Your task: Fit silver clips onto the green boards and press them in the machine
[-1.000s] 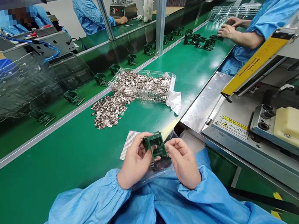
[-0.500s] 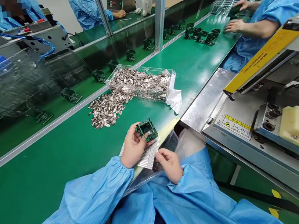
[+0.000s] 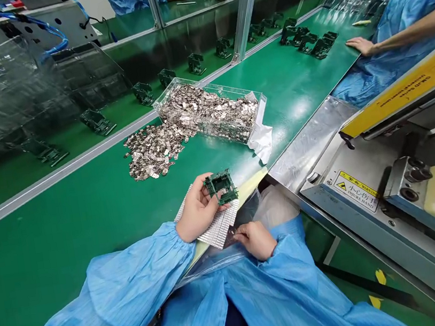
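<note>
My left hand [image 3: 198, 211] is closed around the edge of a green circuit board assembly [image 3: 227, 193], square with an open middle. Under that hand lies a sheet covered in rows of small silvery-white pieces [image 3: 216, 235], at the table's near edge. My right hand [image 3: 257, 239] is closed in a pinch just right of the sheet's lower corner, over a clear plastic bag [image 3: 250, 209] at my lap. What its fingertips hold, if anything, is too small to make out.
Small metal parts overflow a clear tray [image 3: 212, 128] into a loose pile [image 3: 153, 153]. More board assemblies [image 3: 308, 42] stand farther along the green table [image 3: 88, 219] and behind the rail. A machine [image 3: 363, 164] stands at right; a co-worker's hand [image 3: 363, 46] rests beyond it.
My right hand has moved down and right, away from the sheet's edge. My left hand still holds the board assembly. The co-worker's hands have moved apart, and the view has shifted slightly.
</note>
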A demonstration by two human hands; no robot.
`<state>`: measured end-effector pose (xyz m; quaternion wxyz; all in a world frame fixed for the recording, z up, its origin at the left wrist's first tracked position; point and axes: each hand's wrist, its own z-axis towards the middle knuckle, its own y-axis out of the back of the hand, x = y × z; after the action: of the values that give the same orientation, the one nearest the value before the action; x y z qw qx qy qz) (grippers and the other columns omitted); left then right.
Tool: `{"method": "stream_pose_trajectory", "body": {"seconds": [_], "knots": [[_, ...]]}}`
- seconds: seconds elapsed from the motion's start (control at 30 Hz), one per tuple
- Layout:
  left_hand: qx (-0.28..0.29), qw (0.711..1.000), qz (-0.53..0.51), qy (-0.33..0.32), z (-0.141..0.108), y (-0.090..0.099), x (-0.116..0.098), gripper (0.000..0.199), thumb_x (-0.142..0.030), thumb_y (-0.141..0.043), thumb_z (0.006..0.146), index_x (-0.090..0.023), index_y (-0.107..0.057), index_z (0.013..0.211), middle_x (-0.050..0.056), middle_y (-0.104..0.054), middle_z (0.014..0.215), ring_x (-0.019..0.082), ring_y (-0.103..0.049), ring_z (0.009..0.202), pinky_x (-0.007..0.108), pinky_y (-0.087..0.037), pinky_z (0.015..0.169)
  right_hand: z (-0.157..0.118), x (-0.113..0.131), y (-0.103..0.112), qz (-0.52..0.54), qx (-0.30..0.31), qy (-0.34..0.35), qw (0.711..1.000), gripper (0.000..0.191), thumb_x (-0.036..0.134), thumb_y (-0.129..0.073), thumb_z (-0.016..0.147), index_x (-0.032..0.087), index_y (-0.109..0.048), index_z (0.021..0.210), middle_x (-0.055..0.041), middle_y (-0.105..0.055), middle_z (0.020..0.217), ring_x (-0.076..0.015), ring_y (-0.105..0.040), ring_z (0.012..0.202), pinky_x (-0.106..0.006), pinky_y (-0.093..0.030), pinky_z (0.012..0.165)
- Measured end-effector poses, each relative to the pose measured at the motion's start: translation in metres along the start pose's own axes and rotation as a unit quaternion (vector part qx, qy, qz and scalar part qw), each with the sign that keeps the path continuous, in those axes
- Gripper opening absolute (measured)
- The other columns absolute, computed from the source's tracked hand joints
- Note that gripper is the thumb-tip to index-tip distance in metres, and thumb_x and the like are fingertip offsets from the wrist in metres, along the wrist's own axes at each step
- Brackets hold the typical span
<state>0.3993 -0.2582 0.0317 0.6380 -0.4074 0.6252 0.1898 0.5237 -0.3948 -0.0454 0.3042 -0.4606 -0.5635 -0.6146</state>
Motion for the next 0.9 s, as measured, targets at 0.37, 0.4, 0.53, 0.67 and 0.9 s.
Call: {"method": "stream_pose_trajectory", "body": {"seconds": [0.37, 0.4, 0.53, 0.67, 0.9], "knots": [[0.045, 0.990, 0.085, -0.107, -0.008, 0.005, 0.011, 0.039, -0.038, -0.058, 0.090, -0.019, -0.046, 0.122, 0.002, -0.056, 0.085, 0.012, -0.056, 0.070, 0.024, -0.050, 0.063, 0.013, 0.089, 0.047, 0.047, -0.131, 0.074, 0.988, 0.012, 0.027, -0.060, 0.091, 0.021, -0.070, 0.093, -0.0032, -0.067, 0.084, -0.0177, -0.061, 0.076, -0.028, -0.048, 0.067], [0.048, 0.988, 0.093, -0.116, -0.009, 0.005, 0.011, 0.038, -0.038, -0.056, 0.091, -0.019, -0.046, 0.122, 0.002, -0.055, 0.084, 0.012, -0.055, 0.069, 0.023, -0.049, 0.063, 0.017, 0.091, 0.043, 0.042, -0.148, 0.096, 0.983, 0.011, 0.025, -0.060, 0.091, 0.021, -0.070, 0.091, -0.0028, -0.065, 0.083, -0.0172, -0.060, 0.076, -0.028, -0.047, 0.067], [0.056, 0.977, 0.145, -0.146, -0.012, 0.005, 0.009, 0.033, -0.034, -0.051, 0.093, -0.020, -0.046, 0.123, 0.002, -0.056, 0.084, 0.011, -0.051, 0.066, 0.021, -0.043, 0.059, 0.028, 0.094, 0.027, -0.017, -0.213, 0.133, 0.968, 0.009, 0.022, -0.062, 0.088, 0.020, -0.068, 0.082, -0.0008, -0.056, 0.074, -0.0154, -0.052, 0.069, -0.026, -0.041, 0.059], [0.055, 0.969, 0.194, -0.147, -0.014, 0.003, 0.005, 0.033, -0.029, -0.050, 0.092, -0.019, -0.047, 0.123, 0.001, -0.056, 0.081, 0.010, -0.048, 0.062, 0.021, -0.038, 0.055, 0.030, 0.094, 0.021, -0.051, -0.235, 0.129, 0.962, 0.013, 0.024, -0.062, 0.089, 0.019, -0.066, 0.078, 0.0002, -0.053, 0.071, -0.0149, -0.050, 0.067, -0.025, -0.037, 0.057], [0.033, 0.946, 0.266, -0.183, -0.015, 0.003, 0.008, 0.031, -0.020, -0.047, 0.092, -0.019, -0.048, 0.123, 0.003, -0.060, 0.087, 0.010, -0.049, 0.060, 0.021, -0.038, 0.054, 0.029, 0.091, 0.012, -0.051, -0.258, 0.108, 0.959, 0.019, 0.031, -0.060, 0.092, 0.019, -0.064, 0.078, -0.0008, -0.055, 0.074, -0.0155, -0.053, 0.069, -0.027, -0.040, 0.060]]}}
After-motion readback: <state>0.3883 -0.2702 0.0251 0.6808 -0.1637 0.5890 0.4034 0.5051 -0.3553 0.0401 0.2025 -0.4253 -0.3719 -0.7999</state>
